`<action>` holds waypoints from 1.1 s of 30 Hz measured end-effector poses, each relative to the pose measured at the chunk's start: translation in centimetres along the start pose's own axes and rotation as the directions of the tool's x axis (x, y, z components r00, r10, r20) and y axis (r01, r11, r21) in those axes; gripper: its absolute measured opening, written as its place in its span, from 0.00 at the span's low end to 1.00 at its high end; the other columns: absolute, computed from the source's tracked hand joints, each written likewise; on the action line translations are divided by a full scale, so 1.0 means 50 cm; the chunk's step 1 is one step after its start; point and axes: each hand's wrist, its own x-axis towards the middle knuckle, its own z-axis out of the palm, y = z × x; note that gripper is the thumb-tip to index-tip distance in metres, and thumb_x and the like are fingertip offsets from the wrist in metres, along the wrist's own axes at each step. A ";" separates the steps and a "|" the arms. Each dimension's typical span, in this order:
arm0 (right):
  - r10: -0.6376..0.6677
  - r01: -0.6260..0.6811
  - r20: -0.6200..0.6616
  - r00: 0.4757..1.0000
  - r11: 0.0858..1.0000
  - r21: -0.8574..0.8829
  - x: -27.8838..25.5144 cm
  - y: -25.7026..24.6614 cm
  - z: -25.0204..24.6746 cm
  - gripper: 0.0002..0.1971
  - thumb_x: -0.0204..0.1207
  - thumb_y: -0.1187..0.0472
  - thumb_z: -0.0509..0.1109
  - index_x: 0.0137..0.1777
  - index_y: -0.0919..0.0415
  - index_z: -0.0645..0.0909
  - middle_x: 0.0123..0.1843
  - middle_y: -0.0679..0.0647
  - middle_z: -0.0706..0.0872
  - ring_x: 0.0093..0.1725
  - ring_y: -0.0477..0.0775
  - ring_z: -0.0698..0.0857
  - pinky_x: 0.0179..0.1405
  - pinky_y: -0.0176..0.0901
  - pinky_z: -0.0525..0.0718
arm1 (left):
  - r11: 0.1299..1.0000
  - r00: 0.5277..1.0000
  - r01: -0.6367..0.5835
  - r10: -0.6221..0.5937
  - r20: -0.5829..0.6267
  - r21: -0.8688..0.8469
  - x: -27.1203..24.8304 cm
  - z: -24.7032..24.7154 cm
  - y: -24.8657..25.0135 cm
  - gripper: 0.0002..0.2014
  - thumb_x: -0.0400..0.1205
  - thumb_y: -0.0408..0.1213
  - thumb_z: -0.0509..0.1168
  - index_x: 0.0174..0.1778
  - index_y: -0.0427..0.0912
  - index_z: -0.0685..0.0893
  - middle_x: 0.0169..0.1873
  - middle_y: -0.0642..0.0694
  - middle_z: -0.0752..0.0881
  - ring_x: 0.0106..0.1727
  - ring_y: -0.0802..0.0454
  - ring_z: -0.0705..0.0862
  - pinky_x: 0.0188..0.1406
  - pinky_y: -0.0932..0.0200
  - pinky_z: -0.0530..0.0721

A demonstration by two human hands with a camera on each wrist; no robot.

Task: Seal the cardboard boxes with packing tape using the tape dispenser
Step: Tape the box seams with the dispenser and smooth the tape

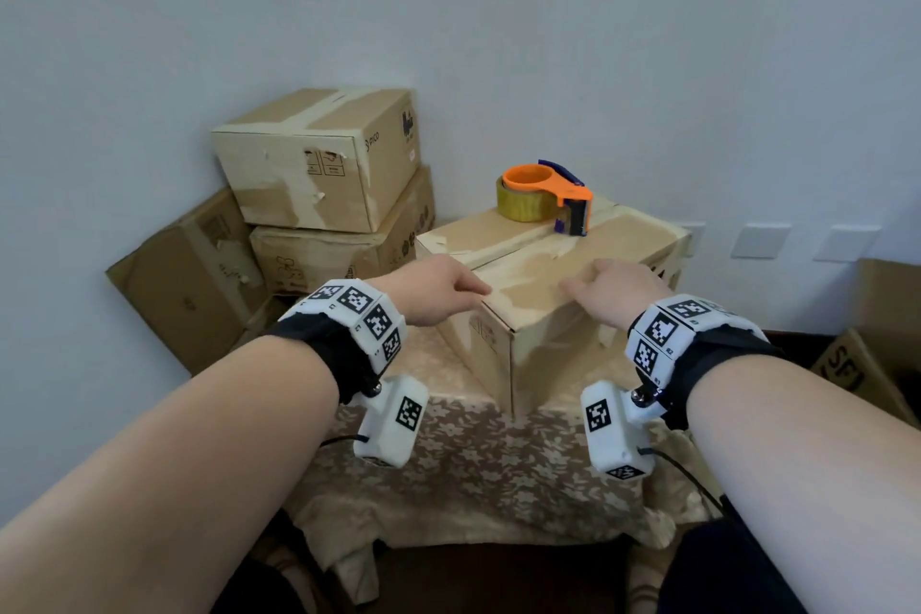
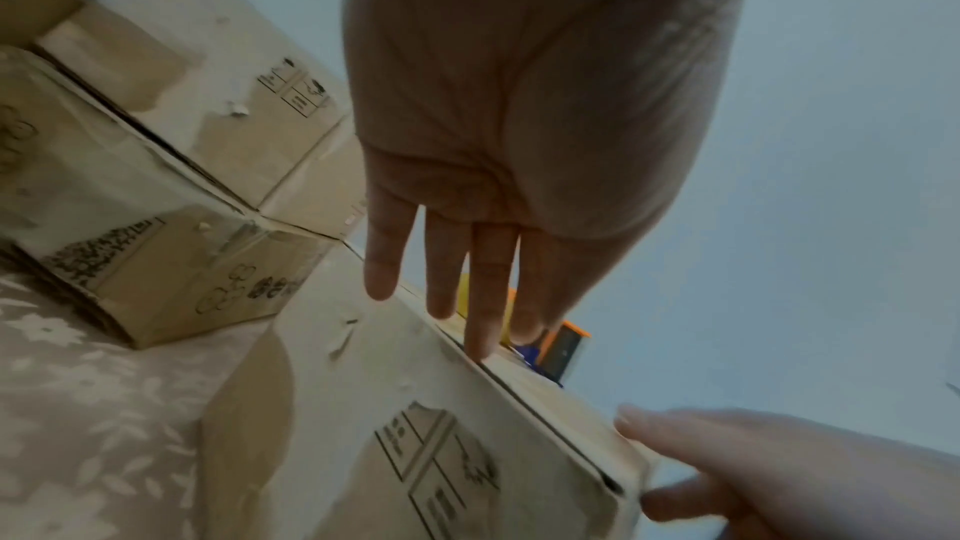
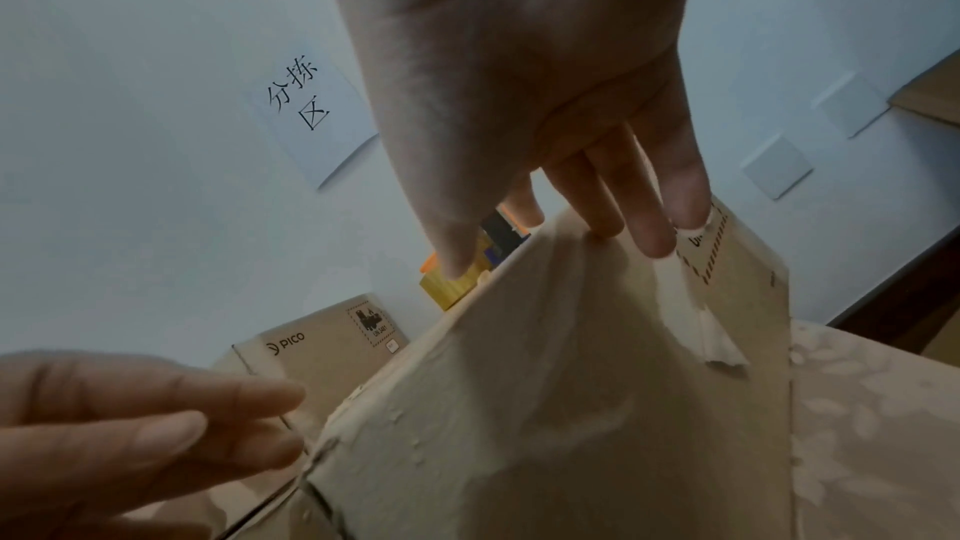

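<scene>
Both hands, left hand [image 1: 438,287] and right hand [image 1: 615,287], rest with fingers extended flat on the box [image 1: 538,294] at frame centre; I judge flaps are being held down, so next I reach the tape dispenser [image 1: 545,197].

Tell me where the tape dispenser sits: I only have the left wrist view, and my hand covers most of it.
Observer: The tape dispenser stands untouched on the far end of the box you are reaching for.
Operator: Is the top stacked box done?
Observer: The top stacked box carries a tape strip along its top seam.
Operator: Anything to my right?
Observer: Another cardboard box stands right of the table.
</scene>
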 end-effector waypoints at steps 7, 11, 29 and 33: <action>-0.020 0.021 0.019 1.000 0.999 -0.043 0.011 -0.002 0.007 0.38 0.74 0.31 0.62 0.77 0.56 0.68 0.70 0.56 0.79 0.67 0.61 0.78 0.57 0.50 0.78 | 0.973 0.958 0.231 -0.232 -0.168 -0.024 0.040 -0.013 -0.071 0.22 0.84 0.40 0.58 0.76 0.46 0.75 0.70 0.45 0.80 0.61 0.46 0.82 0.60 0.58 0.76; -0.023 0.024 0.042 0.999 0.999 -0.035 0.022 -0.006 0.004 0.39 0.75 0.32 0.64 0.80 0.55 0.65 0.75 0.55 0.75 0.72 0.60 0.75 0.63 0.50 0.76 | 0.951 0.934 0.306 -0.307 -0.184 -0.037 0.076 -0.009 -0.115 0.26 0.84 0.43 0.58 0.80 0.47 0.68 0.73 0.44 0.77 0.68 0.44 0.78 0.64 0.55 0.76; -0.083 0.064 0.121 0.989 0.986 0.152 0.075 0.009 -0.002 0.30 0.81 0.46 0.65 0.82 0.45 0.61 0.79 0.56 0.71 0.55 0.54 0.78 0.64 0.50 0.80 | 0.924 0.912 0.379 -0.383 -0.149 -0.055 0.137 -0.009 -0.185 0.26 0.84 0.45 0.60 0.80 0.50 0.68 0.78 0.40 0.66 0.75 0.42 0.69 0.70 0.54 0.68; -0.137 0.136 0.019 0.990 0.988 0.079 0.060 0.004 0.004 0.21 0.84 0.50 0.60 0.76 0.44 0.72 0.76 0.55 0.75 0.57 0.58 0.82 0.57 0.44 0.78 | 0.922 0.914 0.387 -0.381 -0.138 0.022 0.098 -0.022 -0.171 0.27 0.81 0.48 0.62 0.78 0.49 0.70 0.75 0.43 0.72 0.74 0.44 0.72 0.67 0.55 0.71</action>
